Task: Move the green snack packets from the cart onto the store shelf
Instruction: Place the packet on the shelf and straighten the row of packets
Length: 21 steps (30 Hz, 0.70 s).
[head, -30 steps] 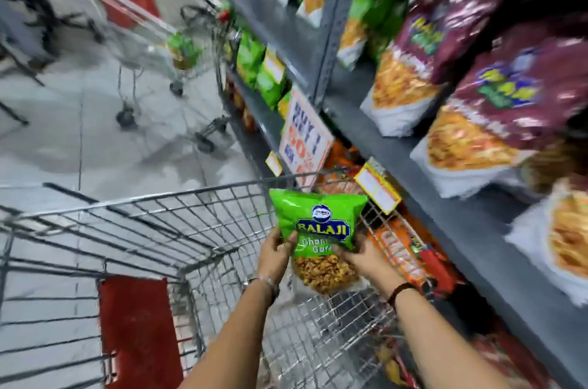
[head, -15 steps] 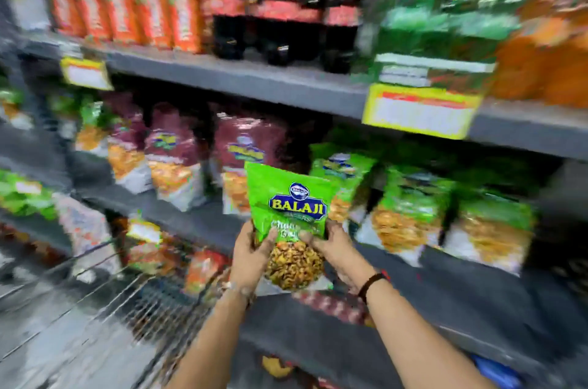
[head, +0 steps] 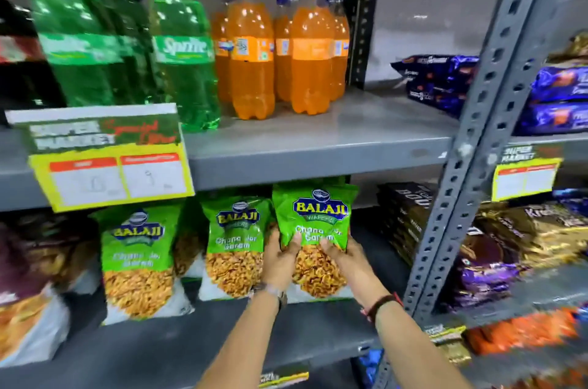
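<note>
A green Balaji snack packet (head: 315, 217) stands upright on the grey middle shelf (head: 178, 344), at the right end of a row of like packets. My left hand (head: 280, 258) grips its lower left side and my right hand (head: 345, 256) grips its lower right side. Two more green packets (head: 237, 239) (head: 138, 248) stand to its left on the same shelf. The cart is out of view.
Green and orange soda bottles (head: 251, 48) stand on the shelf above. A yellow price tag (head: 111, 178) hangs from that shelf's front edge. A perforated grey upright (head: 471, 150) rises just right of my hands, with dark and purple packets (head: 496, 264) beyond it.
My view swung from the cart up to the shelf. Both hands carried the green packet up and right, then into the shelf beside the other green packets.
</note>
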Motion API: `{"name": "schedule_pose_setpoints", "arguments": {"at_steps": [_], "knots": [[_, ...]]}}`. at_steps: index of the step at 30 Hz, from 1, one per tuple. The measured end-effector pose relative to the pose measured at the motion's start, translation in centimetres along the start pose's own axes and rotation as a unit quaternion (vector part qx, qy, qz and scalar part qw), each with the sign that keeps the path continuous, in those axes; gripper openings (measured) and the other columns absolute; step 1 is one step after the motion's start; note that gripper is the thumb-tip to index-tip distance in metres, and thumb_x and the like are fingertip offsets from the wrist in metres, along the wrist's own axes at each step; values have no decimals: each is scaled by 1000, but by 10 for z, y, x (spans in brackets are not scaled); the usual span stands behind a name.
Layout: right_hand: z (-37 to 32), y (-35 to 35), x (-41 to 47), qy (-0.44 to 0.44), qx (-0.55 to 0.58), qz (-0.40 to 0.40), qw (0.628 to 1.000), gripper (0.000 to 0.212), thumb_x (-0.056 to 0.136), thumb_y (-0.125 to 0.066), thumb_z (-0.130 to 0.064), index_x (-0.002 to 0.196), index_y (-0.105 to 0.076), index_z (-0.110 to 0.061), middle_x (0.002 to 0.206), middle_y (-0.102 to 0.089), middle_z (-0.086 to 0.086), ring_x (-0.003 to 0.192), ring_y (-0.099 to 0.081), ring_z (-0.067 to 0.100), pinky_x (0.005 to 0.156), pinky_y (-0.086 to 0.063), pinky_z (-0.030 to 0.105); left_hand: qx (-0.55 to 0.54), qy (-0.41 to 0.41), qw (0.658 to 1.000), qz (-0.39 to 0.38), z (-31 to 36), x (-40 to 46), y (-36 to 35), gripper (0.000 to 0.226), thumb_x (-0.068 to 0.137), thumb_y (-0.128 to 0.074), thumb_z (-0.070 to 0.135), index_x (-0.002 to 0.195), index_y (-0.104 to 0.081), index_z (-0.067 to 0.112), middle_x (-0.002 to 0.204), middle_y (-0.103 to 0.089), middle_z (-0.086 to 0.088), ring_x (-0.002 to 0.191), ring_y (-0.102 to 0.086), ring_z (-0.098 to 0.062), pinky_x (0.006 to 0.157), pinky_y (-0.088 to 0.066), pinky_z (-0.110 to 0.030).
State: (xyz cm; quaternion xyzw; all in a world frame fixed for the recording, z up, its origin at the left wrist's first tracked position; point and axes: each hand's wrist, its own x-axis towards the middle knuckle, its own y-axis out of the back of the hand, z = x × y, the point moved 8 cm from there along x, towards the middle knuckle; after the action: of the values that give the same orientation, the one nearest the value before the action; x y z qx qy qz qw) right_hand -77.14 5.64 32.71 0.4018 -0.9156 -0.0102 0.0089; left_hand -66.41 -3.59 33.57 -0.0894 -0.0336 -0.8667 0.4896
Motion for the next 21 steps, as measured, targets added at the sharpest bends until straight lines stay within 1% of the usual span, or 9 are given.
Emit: {"name": "schedule_pose_setpoints", "arguments": {"at_steps": [4, 8, 10, 12, 14, 16, 18, 19, 21], "knots": [[7, 7, 39, 14, -23, 41, 999, 39, 80, -65, -16, 117, -55, -10, 117, -64, 18, 109, -60, 31, 101, -44, 51, 26, 12, 999, -16, -6, 39, -11, 40, 86, -55, 12, 124, -44, 13, 119, -52, 1, 116, -49, -21, 101, -37, -33], [38, 11, 66, -2, -75, 49, 996, 40, 82, -64, -16, 119, -53, -12, 113, -66, 14, 103, -63, 27, 94, -50, 43, 108, 51, 992, -51, -47, 64, -18, 56, 82, -60, 19, 131, -35, 3, 136, -47, -18, 124, -45, -32, 107, -37, -46], [57, 16, 66, -22, -68, 60, 996, 37, 83, -62, -19, 118, -54, -13, 102, -70, 3, 89, -66, 14, 80, -55, 29, 94, 105, 988, -59, -66, 55, -22, 70, 75, -65, 34, 130, -36, 1, 134, -49, -20, 123, -46, -31, 106, -38, -46], [65, 20, 62, -23, -22, 70, 997, 39, 81, -65, -21, 117, -53, -17, 100, -69, -2, 85, -66, 6, 78, -55, 25, 54, 104, 992, -46, -74, 47, -22, 97, 53, -65, 58, 127, -40, 0, 125, -53, -17, 117, -49, -26, 105, -39, -44], [72, 23, 52, -25, -6, 75, 997, 52, 76, -70, -24, 122, -47, -20, 113, -66, 4, 100, -64, 15, 91, -52, 37, 49, 107, 991, -66, -85, 38, -26, 101, 50, -69, 55, 129, -37, 0, 117, -56, -12, 109, -52, -20, 100, -42, -38], [78, 25, 39, -24, -16, 78, 996, 73, 66, -77, -32, 127, -40, -16, 121, -60, 8, 109, -59, 23, 97, -48, 42, 43, 98, 990, -96, -92, 34, -28, 86, 65, -74, 36, 131, -32, 0, 96, -56, 4, 88, -57, -1, 81, -48, -15], [83, 25, 29, -28, -41, 85, 995, 79, 60, -77, -36, 126, -41, -10, 120, -58, 12, 110, -57, 25, 98, -46, 43, 67, 74, 991, -89, -91, 30, -25, 107, 47, -73, 63, 128, -33, 7, 88, -47, 16, 77, -49, 11, 68, -42, -3], [85, 24, 28, -28, -51, 86, 995, 74, 61, -76, -35, 123, -44, -9, 119, -59, 14, 109, -57, 26, 98, -46, 43, 76, 67, 991, -82, -89, 28, -24, 127, 30, -64, 79, 130, -32, 7, 89, -48, 14, 79, -47, 7, 68, -39, -4], [84, 26, 28, -30, -52, 83, 995, 61, 67, -71, -32, 119, -47, -9, 118, -60, 17, 109, -57, 27, 97, -46, 42, 75, 72, 993, -57, -86, 21, -25, 145, 16, -54, 88, 133, -32, 4, 109, -51, 3, 100, -47, -7, 74, -37, -4]]}}
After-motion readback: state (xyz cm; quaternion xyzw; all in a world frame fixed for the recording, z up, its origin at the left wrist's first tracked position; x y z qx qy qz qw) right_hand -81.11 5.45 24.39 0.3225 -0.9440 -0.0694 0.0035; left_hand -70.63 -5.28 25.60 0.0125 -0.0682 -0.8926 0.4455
